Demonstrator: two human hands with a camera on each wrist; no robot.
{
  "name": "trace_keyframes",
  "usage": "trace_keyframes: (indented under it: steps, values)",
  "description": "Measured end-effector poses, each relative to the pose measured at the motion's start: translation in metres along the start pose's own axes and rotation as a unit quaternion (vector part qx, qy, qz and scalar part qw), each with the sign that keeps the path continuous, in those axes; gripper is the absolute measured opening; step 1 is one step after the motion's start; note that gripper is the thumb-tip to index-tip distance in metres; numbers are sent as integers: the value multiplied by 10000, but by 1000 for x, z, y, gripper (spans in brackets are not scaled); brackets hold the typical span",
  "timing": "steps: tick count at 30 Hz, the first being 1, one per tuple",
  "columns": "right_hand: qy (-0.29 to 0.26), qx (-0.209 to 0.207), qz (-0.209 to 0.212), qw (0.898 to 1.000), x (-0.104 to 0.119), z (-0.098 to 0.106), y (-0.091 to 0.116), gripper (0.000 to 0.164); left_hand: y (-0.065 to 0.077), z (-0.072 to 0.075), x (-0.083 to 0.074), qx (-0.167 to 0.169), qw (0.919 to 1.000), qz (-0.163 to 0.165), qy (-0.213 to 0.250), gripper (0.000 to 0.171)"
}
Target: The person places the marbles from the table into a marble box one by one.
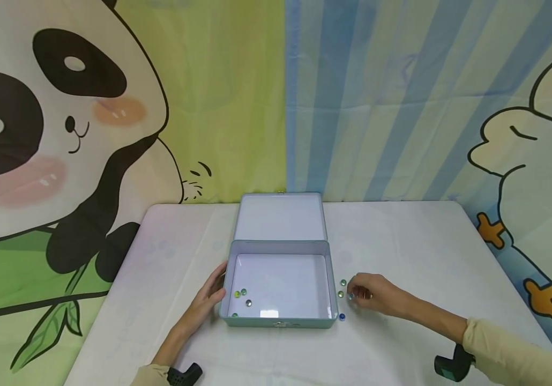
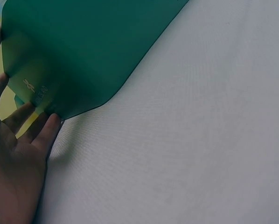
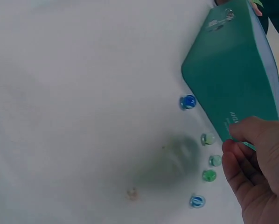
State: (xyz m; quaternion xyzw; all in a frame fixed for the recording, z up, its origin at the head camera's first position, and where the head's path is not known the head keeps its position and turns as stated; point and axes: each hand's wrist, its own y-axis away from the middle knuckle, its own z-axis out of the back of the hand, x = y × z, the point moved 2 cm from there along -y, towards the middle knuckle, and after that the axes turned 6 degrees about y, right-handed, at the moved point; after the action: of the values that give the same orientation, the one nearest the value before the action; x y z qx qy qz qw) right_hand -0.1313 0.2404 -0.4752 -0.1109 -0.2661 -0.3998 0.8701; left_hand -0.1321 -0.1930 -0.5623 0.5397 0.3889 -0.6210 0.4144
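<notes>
A shallow metal box [image 1: 278, 324], pale inside and green outside, stands with its hinged lid [image 1: 281, 217] laid back. Several glass marbles [image 1: 244, 291] lie in its left part. My left hand [image 1: 203, 303] rests against the box's left side; in the left wrist view its fingers [image 2: 48, 130], fairly straight and spread, touch the green wall [image 2: 83, 56]. My right hand [image 1: 377, 295] is just right of the box, thumb and index tips together. At those tips a small bluish marble [image 1: 350, 296] shows, mostly covered; the right wrist view hides it.
Beside the box's right wall lie a dark blue marble [image 3: 188, 101], a pale green marble [image 3: 208, 138], a green marble [image 3: 209, 175] and a blue-striped marble [image 3: 197, 201]. A white cloth [image 1: 401, 241] covers the table. Printed curtains [image 1: 237, 107] hang behind it.
</notes>
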Motion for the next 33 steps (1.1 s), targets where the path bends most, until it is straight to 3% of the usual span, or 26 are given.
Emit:
trace_keyframes:
  steps: [13, 22, 33]
  values:
    - [190, -499, 65, 9986, 17, 34, -9, 14, 0, -1, -1, -33, 10000, 63, 17, 62]
    - [284, -678, 299, 9968, 22, 41, -13, 14, -1, 0, -1, 45, 9999, -67, 119, 63]
    - [183, -631, 97, 9978, 36, 44, -23, 15, -1, -1, -1, 29, 9999, -52, 84, 63]
